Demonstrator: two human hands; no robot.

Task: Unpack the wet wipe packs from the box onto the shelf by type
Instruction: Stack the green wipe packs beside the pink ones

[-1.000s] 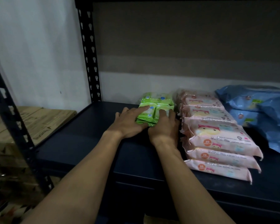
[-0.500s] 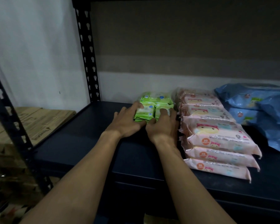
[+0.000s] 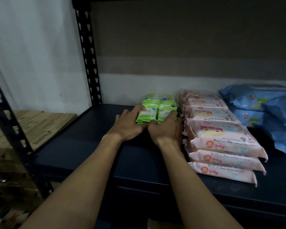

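Observation:
Small green wet wipe packs (image 3: 155, 111) sit in a low stack at the back middle of the dark shelf (image 3: 89, 138). My left hand (image 3: 129, 125) presses straight fingers against the stack's left front corner. My right hand (image 3: 167, 129) curls over the front right green pack, thumb at its front edge. Right of the green ones, pink wet wipe packs (image 3: 221, 134) lie in an overlapping row running from the back to the shelf's front. Blue wet wipe packs (image 3: 257, 109) are piled at the far right. No box for the packs shows.
A black perforated shelf upright (image 3: 87, 52) stands at the back left, another (image 3: 8, 123) at the near left. Brown cardboard cartons (image 3: 31, 128) lie beyond the shelf's left edge. The shelf's left half is bare dark surface.
Both hands have slid the green packs a little farther back on the shelf. My left fingers have come off the top of the stack to its left side.

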